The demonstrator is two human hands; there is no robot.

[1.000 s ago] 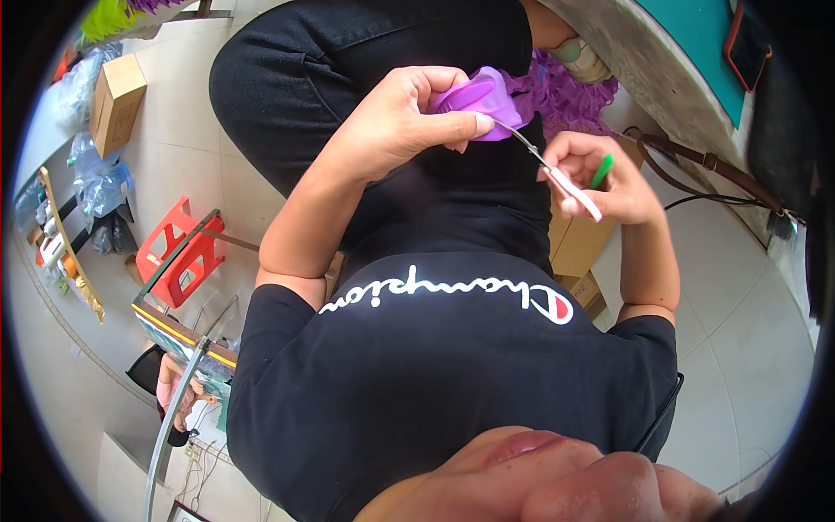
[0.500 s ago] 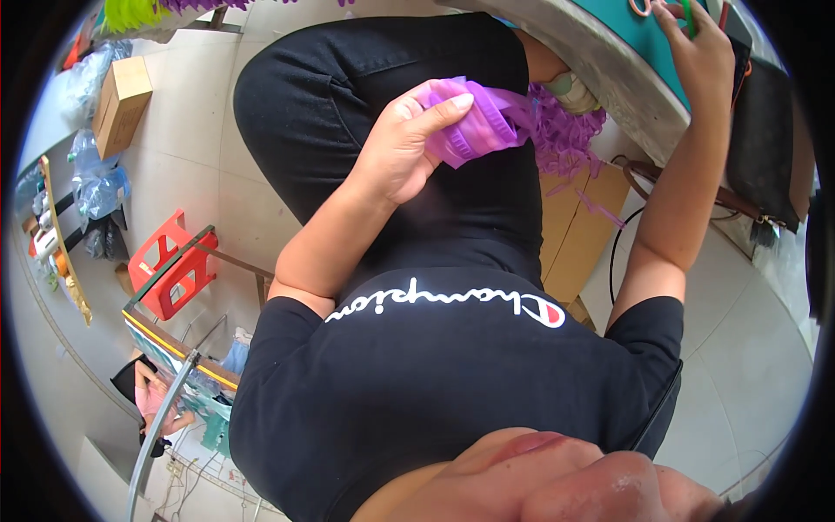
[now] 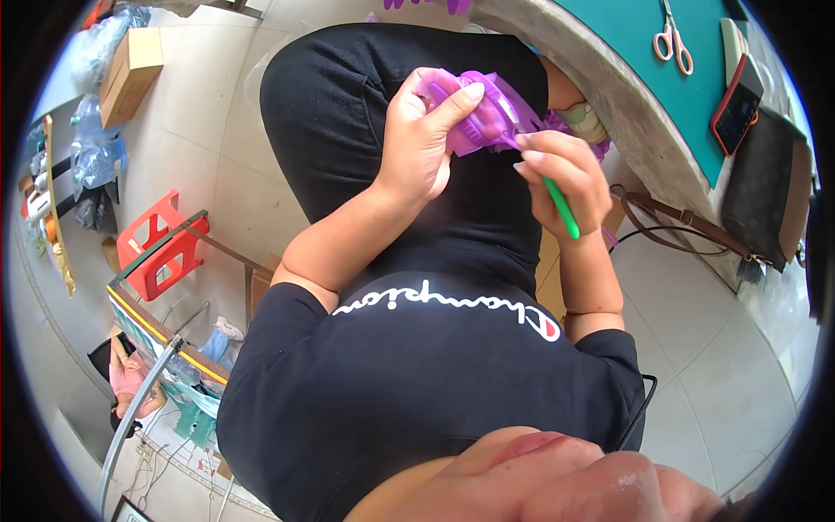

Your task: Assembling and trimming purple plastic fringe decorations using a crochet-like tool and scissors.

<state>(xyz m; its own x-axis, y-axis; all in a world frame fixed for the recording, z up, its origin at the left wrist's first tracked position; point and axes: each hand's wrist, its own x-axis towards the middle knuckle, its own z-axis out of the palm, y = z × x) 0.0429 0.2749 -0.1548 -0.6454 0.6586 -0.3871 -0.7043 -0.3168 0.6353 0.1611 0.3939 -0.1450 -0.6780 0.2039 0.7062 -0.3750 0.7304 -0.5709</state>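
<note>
Above my lap, my left hand (image 3: pixel 424 130) grips a soft, translucent purple plastic piece (image 3: pixel 487 113) with ribbed edges, the thumb pressed on top. My right hand (image 3: pixel 570 178) is closed round a slim green-handled tool (image 3: pixel 561 209), its handle end toward me. The tool's front end meets the right edge of the purple piece, where my right fingertips are; its tip is too small to make out clearly. Purple scraps (image 3: pixel 600 143) show partly behind my right hand, beside my leg.
A table with a teal mat (image 3: pixel 609 35) stands at the far right, bearing scissors (image 3: pixel 673 50) and a red-edged phone (image 3: pixel 737 106). A dark bag (image 3: pixel 765 183) lies beside it. At left are a cardboard box (image 3: pixel 132 74), a red stool (image 3: pixel 161 248) and another person (image 3: pixel 129 378).
My right hand has come from the table to the purple piece, bringing the green-handled tool. The scissors near that hand now lie alone on the mat. My left hand keeps its grip.
</note>
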